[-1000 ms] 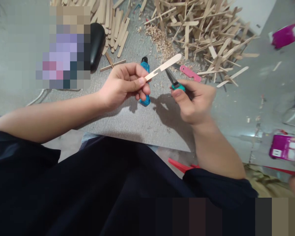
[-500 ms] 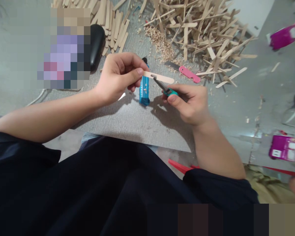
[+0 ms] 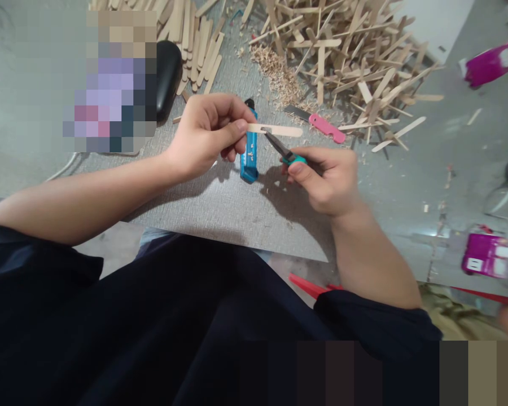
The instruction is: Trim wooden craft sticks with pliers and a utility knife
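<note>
My left hand (image 3: 214, 132) pinches one end of a flat wooden craft stick (image 3: 283, 130) between thumb and fingers, above the table. In my right hand (image 3: 328, 177) is a knife (image 3: 279, 145) with a teal handle and a dark narrow blade. The blade's tip meets the stick at a small notch near its middle. Below the stick lies a long blue plastic tool (image 3: 249, 163), with wood bits on it and its far end partly behind my left fingers. I cannot make out its kind.
A heap of loose craft sticks (image 3: 338, 45) and wood shavings (image 3: 277, 70) lie at the back. Beside them are a pink-handled knife (image 3: 325, 128), stacked sticks (image 3: 198, 51) and a black rounded case (image 3: 168, 82). Purple packets (image 3: 485, 254) lie at the right.
The stick's free end has risen slightly, so the stick lies more level. The knife tip stays at its notch, and both hands are nearly where they were.
</note>
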Tool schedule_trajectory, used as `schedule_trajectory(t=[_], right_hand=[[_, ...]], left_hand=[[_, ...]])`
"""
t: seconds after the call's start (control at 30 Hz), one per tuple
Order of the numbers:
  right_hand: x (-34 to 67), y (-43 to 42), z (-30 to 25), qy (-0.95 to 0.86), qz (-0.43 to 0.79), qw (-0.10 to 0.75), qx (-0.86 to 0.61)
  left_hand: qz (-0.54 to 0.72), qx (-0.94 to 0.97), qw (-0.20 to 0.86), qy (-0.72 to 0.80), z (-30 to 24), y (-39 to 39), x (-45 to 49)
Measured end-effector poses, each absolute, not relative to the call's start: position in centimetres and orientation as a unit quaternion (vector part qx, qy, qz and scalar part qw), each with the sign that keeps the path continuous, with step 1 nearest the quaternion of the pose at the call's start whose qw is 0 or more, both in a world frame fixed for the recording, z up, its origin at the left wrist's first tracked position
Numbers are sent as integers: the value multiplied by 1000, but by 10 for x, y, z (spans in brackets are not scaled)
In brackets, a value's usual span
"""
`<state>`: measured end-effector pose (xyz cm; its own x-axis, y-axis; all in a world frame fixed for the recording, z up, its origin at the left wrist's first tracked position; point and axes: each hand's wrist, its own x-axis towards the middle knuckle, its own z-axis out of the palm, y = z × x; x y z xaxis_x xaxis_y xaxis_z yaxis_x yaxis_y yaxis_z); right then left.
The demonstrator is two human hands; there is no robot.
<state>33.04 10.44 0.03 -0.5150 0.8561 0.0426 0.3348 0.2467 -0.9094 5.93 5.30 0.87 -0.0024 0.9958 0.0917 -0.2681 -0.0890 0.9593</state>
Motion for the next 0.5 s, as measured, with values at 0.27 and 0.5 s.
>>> schedule_trajectory(t=[0.27, 0.5], right_hand=[[324, 97, 7, -729, 519, 257, -364], [325, 100, 2, -790, 290, 311, -441]], left_hand=[[465, 453, 637, 415, 18, 45, 66], [512, 454, 574, 450, 10, 42, 63]])
